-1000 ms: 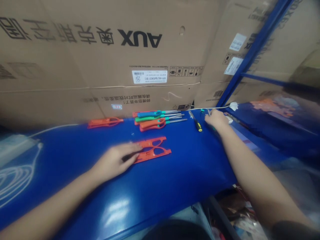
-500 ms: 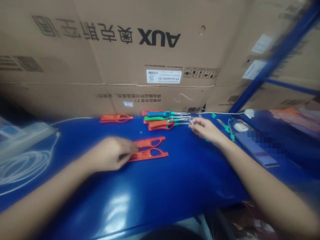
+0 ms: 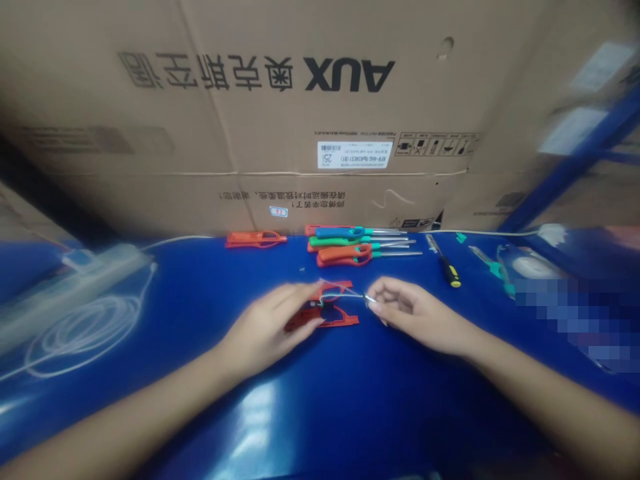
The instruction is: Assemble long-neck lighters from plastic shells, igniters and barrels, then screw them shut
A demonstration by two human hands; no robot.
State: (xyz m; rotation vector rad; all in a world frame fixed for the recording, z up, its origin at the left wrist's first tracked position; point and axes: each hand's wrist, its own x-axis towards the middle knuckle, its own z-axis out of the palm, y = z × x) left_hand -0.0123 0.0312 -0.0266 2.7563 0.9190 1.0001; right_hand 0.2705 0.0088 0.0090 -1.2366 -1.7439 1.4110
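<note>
Two halves of an orange lighter casing (image 3: 345, 319) lie side by side on the blue table, partly covered by my left hand (image 3: 280, 317). That hand hovers at their left end, thumb and fingers spread apart. Thin white and reddish wires (image 3: 345, 295) stretch from near its fingertips across the casing. At their right end, my right hand (image 3: 407, 307) pinches the wires by a small dark and metallic part. Whether my left fingertips touch the wire end is unclear. Just behind lie several long-necked lighters (image 3: 345, 254) in orange, green, blue and red.
Another orange casing piece (image 3: 256, 239) lies at the back left. A yellow-and-black screwdriver (image 3: 450, 270) rests right of the lighters. Green plastic parts (image 3: 495, 268) are farther right. On the left are a power strip (image 3: 110, 270) and a coiled white cable (image 3: 85, 327). A large cardboard box (image 3: 240, 133) stands behind.
My right hand has come from beside the lighters toward the casing halves, now with wires in its pinch. My left hand's fingers have spread. The screwdriver has come into sight, and the view has shifted.
</note>
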